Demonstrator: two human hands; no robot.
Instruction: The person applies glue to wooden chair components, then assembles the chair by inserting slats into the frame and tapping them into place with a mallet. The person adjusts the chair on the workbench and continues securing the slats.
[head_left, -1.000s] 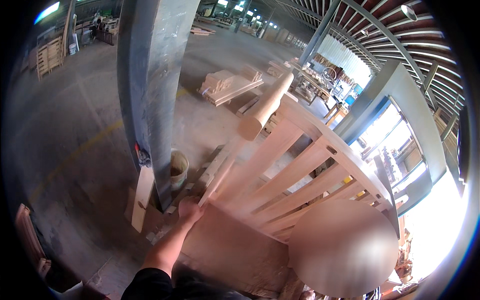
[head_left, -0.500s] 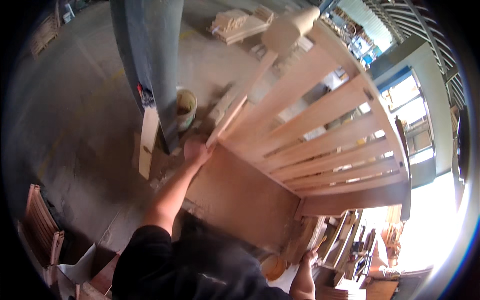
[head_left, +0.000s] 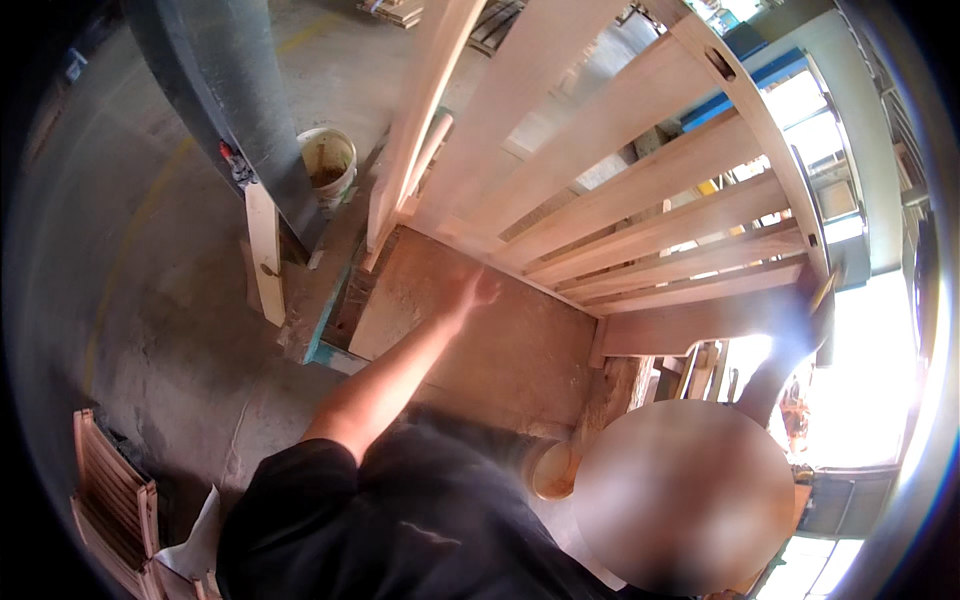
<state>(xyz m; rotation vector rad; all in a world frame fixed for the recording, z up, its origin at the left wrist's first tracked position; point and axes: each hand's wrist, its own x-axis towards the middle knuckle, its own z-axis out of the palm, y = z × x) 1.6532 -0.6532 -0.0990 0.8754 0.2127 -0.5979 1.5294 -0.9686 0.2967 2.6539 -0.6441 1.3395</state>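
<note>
A large slatted wooden frame [head_left: 640,185] stands tilted on a dusty brown work surface [head_left: 500,345]. Its pale slats fan out from a lower rail to a long curved rail with slots cut in it. My left hand [head_left: 480,290] is beside the lower rail, above the work surface, fingers loosely extended and slightly blurred, holding nothing I can see. Out at the right end of the frame, my right hand [head_left: 815,300] is raised close to the curved rail. A thin yellow stick [head_left: 824,290] juts from its fingers; glare and blur hide most of the grip.
Left of the frame stands a grey steel column [head_left: 215,90] with a wooden board [head_left: 264,250] against it. A white bucket [head_left: 328,165] sits behind. Stacked slatted wood pieces [head_left: 115,490] lie at lower left, another bucket [head_left: 553,470] near my body. A blurred patch covers the lower right.
My left hand has let go of the frame's left upright and moved right along the lower rail. My right hand has risen from the lower right to the curved rail's end. The view has shifted.
</note>
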